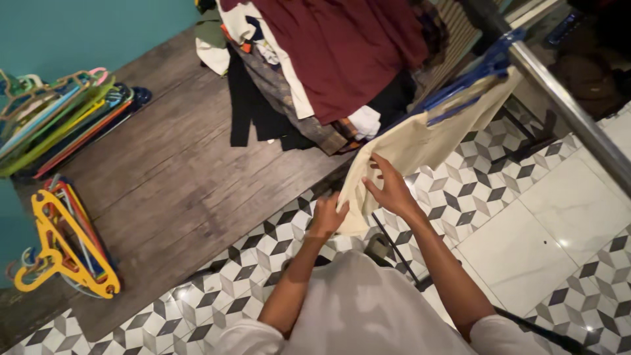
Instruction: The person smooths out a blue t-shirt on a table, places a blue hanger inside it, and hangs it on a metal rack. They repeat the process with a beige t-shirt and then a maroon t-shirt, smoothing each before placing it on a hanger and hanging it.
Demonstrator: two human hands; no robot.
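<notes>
Between the fingers of both hands hangs a cream garment (420, 141) on a blue hanger (470, 82). Left hand (327, 215) pinches its lower edge tight; right hand (389, 187) lies half-open, fingers spread, just above.

Garment (420, 141) hung on a hanger (476, 75) from the metal rail (572, 115) at upper right, draping down toward the centre. Left hand (327, 215) at the garment's lower edge, fingers closed into the cloth; right hand (392, 190) just beside it to the right, laid flat against the cloth. Behind the hands, a heap of clothes (315, 66) piled on the wooden platform (164, 177). Far left on the platform, a stack of hangers (59, 121) against the wall (85, 29); nearer, below that, a second bunch of hangers (66, 246). Tiled floor (539, 250) under and right of the garment.
</notes>
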